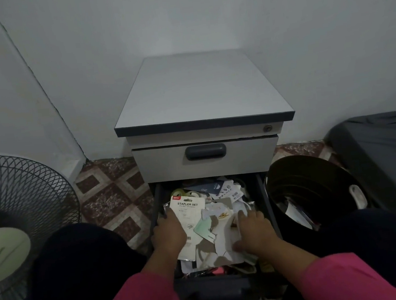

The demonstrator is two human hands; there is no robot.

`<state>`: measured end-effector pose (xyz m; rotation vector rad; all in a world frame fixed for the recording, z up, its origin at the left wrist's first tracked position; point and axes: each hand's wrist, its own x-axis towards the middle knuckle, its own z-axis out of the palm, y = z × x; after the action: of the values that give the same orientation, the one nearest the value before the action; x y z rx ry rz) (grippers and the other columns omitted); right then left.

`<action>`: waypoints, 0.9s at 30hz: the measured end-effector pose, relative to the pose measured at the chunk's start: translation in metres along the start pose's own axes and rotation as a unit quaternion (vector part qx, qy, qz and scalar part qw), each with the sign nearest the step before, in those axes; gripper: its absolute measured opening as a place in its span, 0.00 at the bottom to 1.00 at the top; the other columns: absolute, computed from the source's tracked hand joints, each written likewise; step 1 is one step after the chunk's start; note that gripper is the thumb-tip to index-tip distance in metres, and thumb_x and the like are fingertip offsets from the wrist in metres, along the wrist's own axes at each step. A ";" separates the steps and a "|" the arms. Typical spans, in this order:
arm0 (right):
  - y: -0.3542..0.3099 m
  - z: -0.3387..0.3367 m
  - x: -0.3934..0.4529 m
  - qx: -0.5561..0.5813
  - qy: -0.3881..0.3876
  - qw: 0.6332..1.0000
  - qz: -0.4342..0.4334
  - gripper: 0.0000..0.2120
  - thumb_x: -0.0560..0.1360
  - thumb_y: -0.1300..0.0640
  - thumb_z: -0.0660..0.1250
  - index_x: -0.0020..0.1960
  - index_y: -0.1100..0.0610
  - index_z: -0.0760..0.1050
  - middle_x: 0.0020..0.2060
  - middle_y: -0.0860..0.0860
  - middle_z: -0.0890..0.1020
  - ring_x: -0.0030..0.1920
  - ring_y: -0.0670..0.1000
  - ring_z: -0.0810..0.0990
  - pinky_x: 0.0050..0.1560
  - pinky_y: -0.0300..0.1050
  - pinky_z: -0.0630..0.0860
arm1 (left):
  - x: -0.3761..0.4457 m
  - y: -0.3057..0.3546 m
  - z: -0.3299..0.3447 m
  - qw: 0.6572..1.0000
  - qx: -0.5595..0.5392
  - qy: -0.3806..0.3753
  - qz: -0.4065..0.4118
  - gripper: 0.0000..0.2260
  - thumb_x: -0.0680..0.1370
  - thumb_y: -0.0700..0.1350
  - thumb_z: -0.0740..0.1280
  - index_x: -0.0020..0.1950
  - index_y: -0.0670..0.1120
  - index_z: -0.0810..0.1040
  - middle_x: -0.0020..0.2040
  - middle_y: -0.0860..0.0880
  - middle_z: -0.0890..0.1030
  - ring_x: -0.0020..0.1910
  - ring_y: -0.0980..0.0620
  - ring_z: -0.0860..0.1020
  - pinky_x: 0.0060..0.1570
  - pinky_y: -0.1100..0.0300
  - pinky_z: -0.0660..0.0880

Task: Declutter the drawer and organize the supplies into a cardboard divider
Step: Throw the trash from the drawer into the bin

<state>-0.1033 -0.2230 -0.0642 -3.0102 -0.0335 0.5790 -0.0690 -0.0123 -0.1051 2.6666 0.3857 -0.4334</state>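
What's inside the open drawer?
The drawer holds a heap of packaging cards, with a stapler set card on top. Both hands cover part; whatever lies beneath is hidden.

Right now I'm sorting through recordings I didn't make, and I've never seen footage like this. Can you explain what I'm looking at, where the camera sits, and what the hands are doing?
There is no machine here. The one picture comes from a camera worn on a person's head, looking forward and down, so you see their own arms in pink sleeves.

They sit before a small grey cabinet. Its lower drawer is pulled out and stuffed with loose packaging cards and papers.

The left hand rests on a white card printed "STAPLER SET". The right hand lies on the paper pile. Whether either hand really grips anything is hard to tell.

A dark bin with some scraps in it stands to the right, a fan to the left. No cardboard divider is in view.
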 end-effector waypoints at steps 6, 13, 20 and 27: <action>0.007 -0.008 0.006 0.041 0.031 0.998 0.043 0.34 0.66 0.41 0.74 0.66 0.56 0.68 0.64 0.56 0.70 0.65 0.57 0.67 0.62 0.49 0.68 | 0.008 -0.002 -0.012 0.986 -0.166 0.016 -0.021 0.11 0.74 0.36 0.63 0.53 0.38 0.80 0.52 0.40 0.82 0.47 0.44 0.81 0.45 0.52 0.80; 0.020 -0.022 0.011 0.332 0.002 0.936 0.117 0.20 0.74 0.57 0.68 0.62 0.59 0.67 0.56 0.57 0.76 0.53 0.56 0.77 0.51 0.51 0.78 | -0.002 0.006 -0.028 0.952 -0.299 0.042 -0.050 0.05 0.77 0.38 0.59 0.44 0.41 0.74 0.41 0.44 0.77 0.38 0.46 0.76 0.37 0.59 0.74; 0.026 -0.022 0.014 0.417 -0.009 0.899 0.137 0.21 0.78 0.55 0.63 0.68 0.60 0.66 0.52 0.56 0.77 0.52 0.56 0.78 0.53 0.51 0.76 | -0.007 0.010 -0.039 0.914 -0.389 0.076 -0.089 0.07 0.77 0.40 0.59 0.48 0.38 0.74 0.41 0.43 0.78 0.36 0.46 0.77 0.38 0.55 0.77; 0.028 -0.020 0.013 0.342 -0.011 0.928 0.145 0.28 0.73 0.47 0.70 0.68 0.57 0.65 0.59 0.55 0.77 0.55 0.56 0.79 0.52 0.49 0.77 | -0.016 0.014 -0.029 0.916 -0.384 -0.057 -0.103 0.10 0.73 0.38 0.62 0.51 0.39 0.78 0.43 0.42 0.81 0.40 0.44 0.80 0.39 0.56 0.77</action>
<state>-0.0835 -0.2521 -0.0523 -2.3318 0.5091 0.5079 -0.0715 -0.0151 -0.0694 1.8343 0.6478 -0.3913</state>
